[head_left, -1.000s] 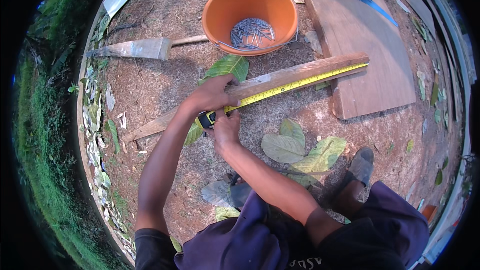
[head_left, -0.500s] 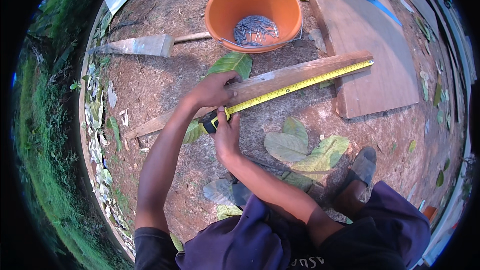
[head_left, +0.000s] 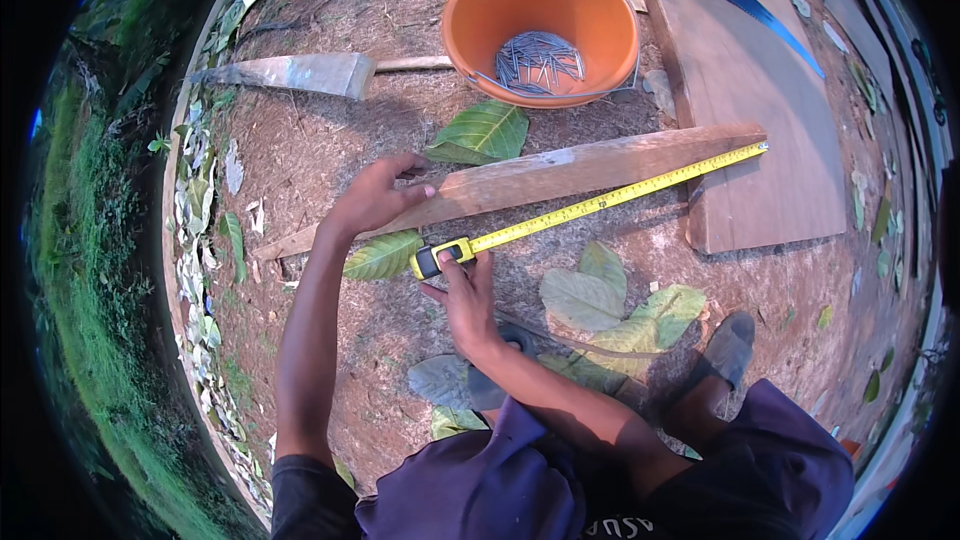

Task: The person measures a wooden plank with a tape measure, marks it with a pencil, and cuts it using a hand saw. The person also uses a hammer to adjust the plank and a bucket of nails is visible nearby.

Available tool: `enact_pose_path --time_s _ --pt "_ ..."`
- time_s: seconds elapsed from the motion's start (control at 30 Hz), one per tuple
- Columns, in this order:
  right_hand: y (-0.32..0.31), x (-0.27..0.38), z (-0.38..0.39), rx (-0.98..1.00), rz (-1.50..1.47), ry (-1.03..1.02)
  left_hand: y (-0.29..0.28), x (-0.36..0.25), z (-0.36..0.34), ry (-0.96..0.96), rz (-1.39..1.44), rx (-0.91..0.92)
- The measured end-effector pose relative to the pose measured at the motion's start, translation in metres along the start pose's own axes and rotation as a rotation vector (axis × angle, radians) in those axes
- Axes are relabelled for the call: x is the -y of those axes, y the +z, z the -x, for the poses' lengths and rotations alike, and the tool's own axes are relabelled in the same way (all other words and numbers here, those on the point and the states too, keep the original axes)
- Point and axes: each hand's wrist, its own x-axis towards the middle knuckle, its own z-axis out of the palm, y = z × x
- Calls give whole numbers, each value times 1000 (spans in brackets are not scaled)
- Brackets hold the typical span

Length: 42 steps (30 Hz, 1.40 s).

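A long wooden plank (head_left: 590, 162) lies slantwise, its right end on top of a wide brown board (head_left: 765, 130). My left hand (head_left: 370, 202) is over the plank's left part, thumb by the wood and fingers spread apart beyond the far edge. Just nearer to me, my right hand (head_left: 468, 302) grips a yellow and black tape measure (head_left: 440, 257), thumb on its case. Its yellow blade (head_left: 600, 203) is drawn out to the right alongside the plank, with a gap between them at the left. The blade's metal tip sits by the plank's right end.
An orange bucket (head_left: 460, 30) with nails (head_left: 540, 62) inside stands beyond the plank. A handsaw (head_left: 765, 18) with an orange handle lies on the wide board. At left is a wooden-handled tool (head_left: 330, 74). Large leaves (head_left: 585, 292) lie near my feet.
My left hand has slid left along the plank and its fingers have loosened. The tape measure has come nearer to me, its blade now apart from the plank. The view has shifted slightly.
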Motion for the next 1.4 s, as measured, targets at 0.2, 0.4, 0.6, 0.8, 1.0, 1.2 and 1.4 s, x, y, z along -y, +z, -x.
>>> enact_pose_path --time_s 0.2,0.4,0.6,0.8,1.0,1.2,1.4 --pt "4 -8 5 15 -4 -22 9 13 20 -21 -134 -40" --pt "-14 -32 23 14 44 -68 39 10 56 141 -175 -254" --pt "-24 -45 34 -55 39 17 71 20 82 208 -359 -331" --pt "-31 -53 35 -38 68 -15 84 23 85 248 -375 -418" --pt "-27 -47 35 -18 58 -1 80 30 81 274 -314 -476" --pt "-30 -45 34 -22 83 17 68 32 75 174 -241 -573" --pt "-32 -46 34 -3 75 -5 50 45 76 120 -220 -429"
